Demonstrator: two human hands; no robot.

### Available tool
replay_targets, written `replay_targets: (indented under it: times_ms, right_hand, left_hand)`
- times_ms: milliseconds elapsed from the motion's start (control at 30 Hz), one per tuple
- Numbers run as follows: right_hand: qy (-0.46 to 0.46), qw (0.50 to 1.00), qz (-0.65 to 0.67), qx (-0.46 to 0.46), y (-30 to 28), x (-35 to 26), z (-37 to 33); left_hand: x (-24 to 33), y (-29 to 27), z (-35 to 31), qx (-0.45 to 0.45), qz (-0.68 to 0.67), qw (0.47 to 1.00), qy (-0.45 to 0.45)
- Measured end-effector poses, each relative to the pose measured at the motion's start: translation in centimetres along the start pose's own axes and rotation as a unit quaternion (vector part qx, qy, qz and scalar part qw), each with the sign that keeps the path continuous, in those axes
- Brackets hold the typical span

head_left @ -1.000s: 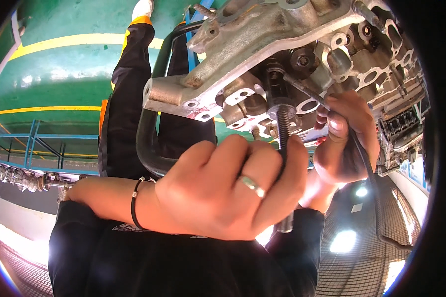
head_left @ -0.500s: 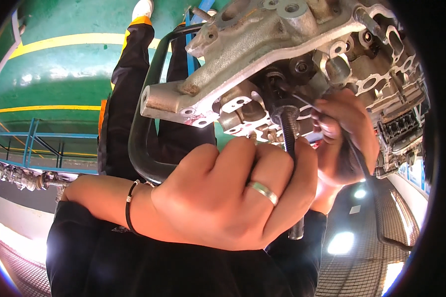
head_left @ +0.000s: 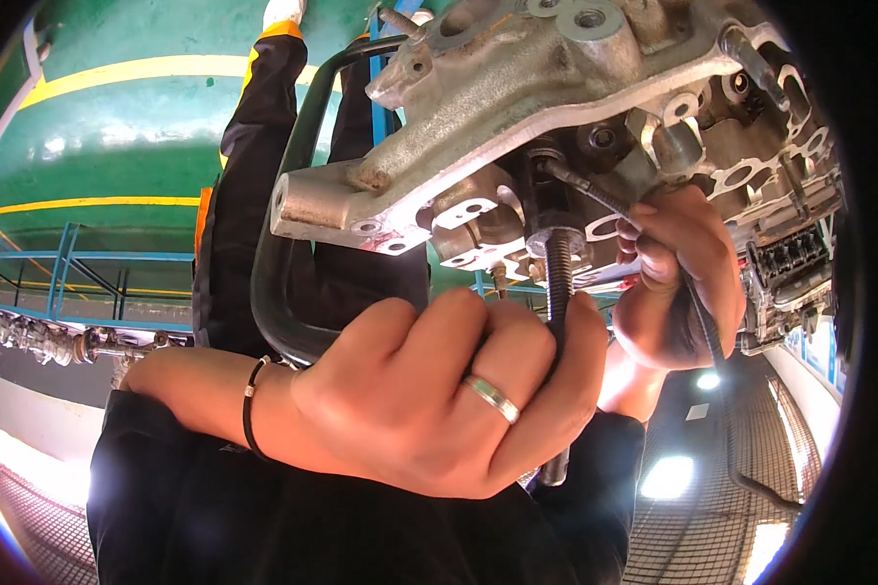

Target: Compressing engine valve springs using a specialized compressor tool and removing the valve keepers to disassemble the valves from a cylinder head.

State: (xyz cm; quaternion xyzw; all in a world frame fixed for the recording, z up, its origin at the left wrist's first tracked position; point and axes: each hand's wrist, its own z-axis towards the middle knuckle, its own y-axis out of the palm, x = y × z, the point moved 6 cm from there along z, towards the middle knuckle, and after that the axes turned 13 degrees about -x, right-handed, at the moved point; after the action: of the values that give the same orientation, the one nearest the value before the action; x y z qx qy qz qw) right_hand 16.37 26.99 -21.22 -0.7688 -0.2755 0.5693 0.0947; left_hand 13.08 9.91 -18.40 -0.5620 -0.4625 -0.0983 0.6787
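**Clamp screw under the engine head: grip notes**

The threaded screw (head_left: 557,283) is standing upright, its top pressing up into a recess in the grey cast engine head (head_left: 517,117). It's looking like rigid steel, probably oily, so slippery on the threads; better to be gripping low on the shank than on the threads. The black clamp frame (head_left: 283,244) is looping round the head's left side (stiff, probably heavy). The left hand (head_left: 429,390) is curling closed around the screw's lower end, ring and wristband showing. The right hand (head_left: 678,283) is sitting just right of the screw, fingers pinching a thin dark rod (head_left: 595,195) that's angling up into the same recess. Behind, a green painted floor (head_left: 117,127) is showing.
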Motion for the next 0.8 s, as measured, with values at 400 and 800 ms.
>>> replay_targets:
  times_ms: [400,800]
  right_hand:
    - [0.037,0.99,0.048,0.13,-1.4,-0.4,-4.1]
    - [0.024,0.912,0.241,0.331,-2.8,-2.8,-9.5]
  left_hand:
    - [0.0,0.0,0.1,-0.023,0.012,0.999,0.033]
    - [0.5,-0.5,0.1,-0.06,-0.044,0.996,-0.055]
